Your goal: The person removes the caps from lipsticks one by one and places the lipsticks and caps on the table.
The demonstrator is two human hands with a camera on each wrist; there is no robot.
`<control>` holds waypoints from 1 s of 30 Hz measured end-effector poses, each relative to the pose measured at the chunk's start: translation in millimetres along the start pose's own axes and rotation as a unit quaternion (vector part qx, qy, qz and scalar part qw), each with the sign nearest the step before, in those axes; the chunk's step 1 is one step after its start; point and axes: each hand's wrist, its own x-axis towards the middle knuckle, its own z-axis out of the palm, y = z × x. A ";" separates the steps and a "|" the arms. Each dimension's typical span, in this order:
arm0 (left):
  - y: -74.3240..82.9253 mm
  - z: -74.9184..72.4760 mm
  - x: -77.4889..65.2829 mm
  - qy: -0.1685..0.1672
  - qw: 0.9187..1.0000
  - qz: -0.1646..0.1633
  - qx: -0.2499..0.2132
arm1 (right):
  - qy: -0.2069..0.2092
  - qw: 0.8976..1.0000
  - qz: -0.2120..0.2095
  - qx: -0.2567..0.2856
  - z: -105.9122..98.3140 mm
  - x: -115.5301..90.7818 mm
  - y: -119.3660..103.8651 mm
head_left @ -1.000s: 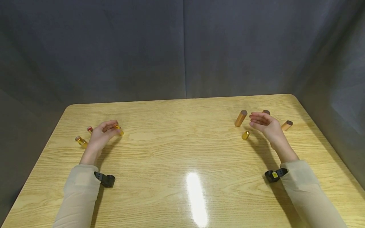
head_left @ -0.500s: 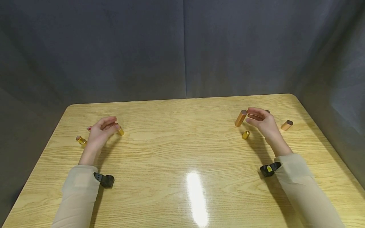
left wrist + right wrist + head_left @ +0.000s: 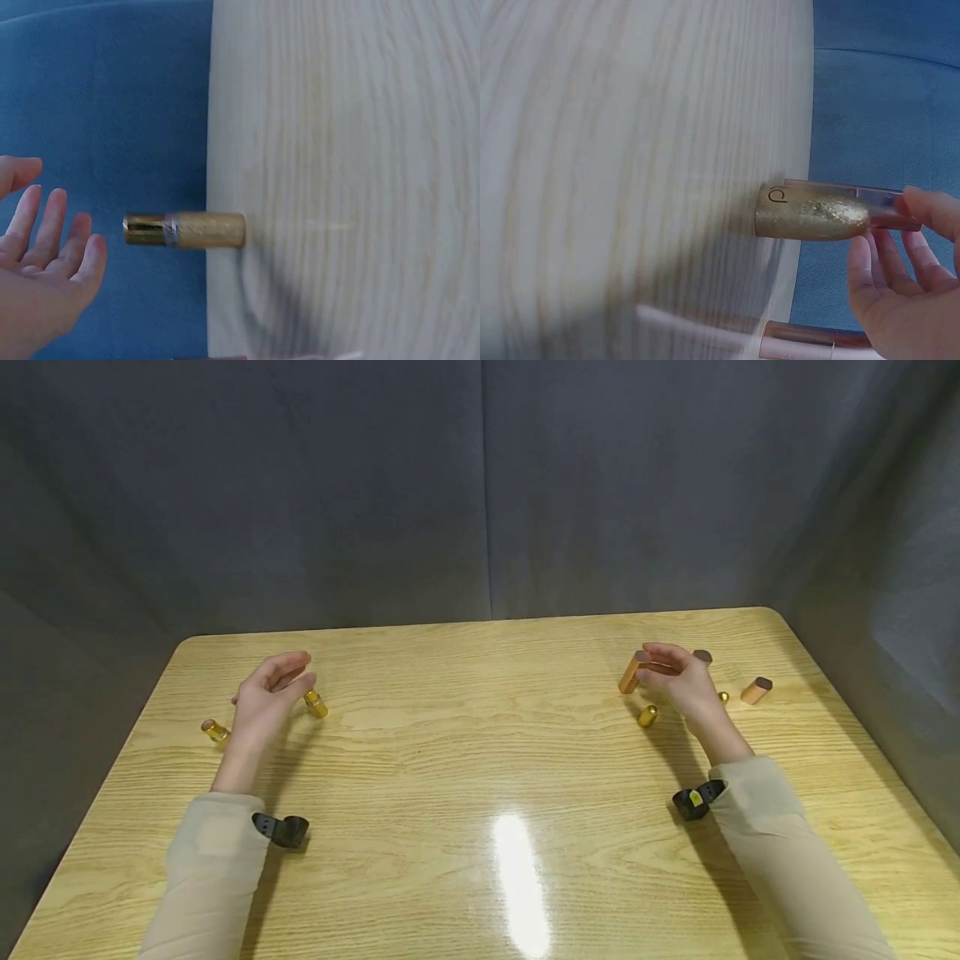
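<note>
I see golden tubes [image 3: 317,705], copper-coloured tubes [image 3: 630,677] with darker tops, a yellow table [image 3: 420,743] with lined grain, blue-grey curtain [image 3: 300,510]

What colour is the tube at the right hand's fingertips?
The tube is copper-coloured, with a darker top; the head view shows it best.

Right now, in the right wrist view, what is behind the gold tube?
A copper tube: its upper end, by the right hand, and one thin edge show. The gold tube hides most of the rest from sight.
</note>
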 end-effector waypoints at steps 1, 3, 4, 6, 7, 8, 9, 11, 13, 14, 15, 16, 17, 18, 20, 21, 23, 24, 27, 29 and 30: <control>2.1 0.7 -0.7 0.001 1.000 0.000 -0.006 | 0.001 1.000 0.002 0.001 0.3 0.2 0.0; 6.5 2.5 -2.4 0.002 1.000 0.001 -0.020 | 0.004 1.000 0.004 0.002 0.9 0.5 0.3; 8.8 3.7 -3.2 0.003 1.000 0.002 -0.027 | 0.005 1.000 0.004 0.004 1.2 0.6 0.5; 13.4 6.8 -4.6 0.005 0.999 0.009 -0.043 | 0.009 1.000 0.004 0.004 1.9 0.9 1.0; 15.6 8.6 -5.2 0.007 0.999 0.012 -0.048 | 0.010 1.000 0.003 0.005 2.1 1.2 1.4; 17.7 10.3 -5.8 0.008 0.998 0.017 -0.052 | 0.012 1.000 0.003 0.004 2.4 1.3 1.5; 19.8 12.2 -6.4 0.009 0.998 0.022 -0.056 | 0.013 1.000 0.003 0.003 2.5 1.4 1.5; 23.8 15.7 -7.0 0.008 0.998 0.032 -0.062 | 0.013 1.000 0.005 -0.001 2.8 1.9 1.6; 26.5 19.7 -7.2 0.004 0.997 0.042 -0.066 | 0.014 1.000 0.007 -0.007 3.4 2.3 1.7; 27.6 21.7 -7.3 -0.001 0.996 0.047 -0.069 | 0.014 1.000 0.008 -0.007 3.7 2.5 1.8; 28.7 24.0 -7.4 -0.006 0.996 0.052 -0.075 | 0.015 1.000 0.009 -0.007 4.1 2.9 2.0; 29.6 26.4 -7.4 -0.011 0.995 0.056 -0.079 | 0.017 1.000 0.008 -0.007 4.7 3.3 2.3; 30.1 29.0 -7.5 -0.017 0.995 0.059 -0.083 | 0.019 1.000 0.007 -0.006 5.3 3.3 2.2; 30.7 31.8 -7.8 -0.024 0.994 0.060 -0.087 | 0.021 1.000 0.006 -0.005 5.9 3.4 2.2; 32.2 37.1 -8.4 -0.040 0.993 0.059 -0.091 | 0.025 1.000 0.003 0.000 7.0 3.1 1.1; 32.7 39.9 -8.6 -0.047 0.993 0.057 -0.092 | 0.027 1.000 0.001 0.000 7.7 2.7 0.1; 32.7 45.6 -8.9 -0.064 0.992 0.052 -0.092 | 0.027 1.000 0.001 0.010 9.4 1.6 -2.5; 32.4 48.4 -8.8 -0.072 0.992 0.051 -0.090 | 0.027 1.000 0.001 0.014 10.4 1.2 -3.9; 30.5 56.5 -7.8 -0.095 0.990 0.044 -0.090 | 0.030 0.999 0.002 0.029 14.0 0.3 -8.7; 29.0 61.9 -6.9 -0.111 0.989 0.038 -0.088 | 0.033 0.999 0.002 0.041 17.0 -0.1 -11.6; 28.2 64.6 -6.5 -0.119 0.988 0.035 -0.086 | 0.036 0.998 0.002 0.045 18.7 -0.3 -13.1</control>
